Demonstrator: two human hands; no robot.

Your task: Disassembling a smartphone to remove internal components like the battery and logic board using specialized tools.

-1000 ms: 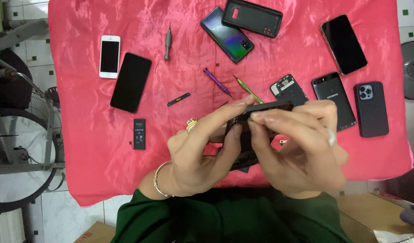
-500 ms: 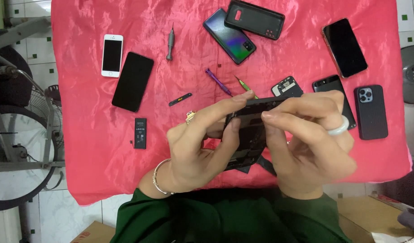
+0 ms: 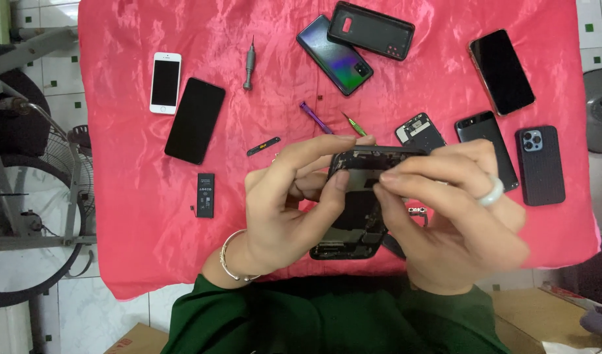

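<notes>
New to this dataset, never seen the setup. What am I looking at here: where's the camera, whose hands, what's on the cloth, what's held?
There is no machine here: a person works with two bare hands. The single picture comes from a camera worn on that person's head, looking down, so the green sleeves at the bottom edge are their own.

The left hand and the right hand together hold an opened black phone body above the table, its inner parts showing. The right hand wears a pale ring.

Below lies a pink cloth. On it: a small white phone, a black phone, a small battery, a grey screwdriver, a purple tool, an iridescent phone, an empty black case, and more phones at the right, one in a dark case.
</notes>
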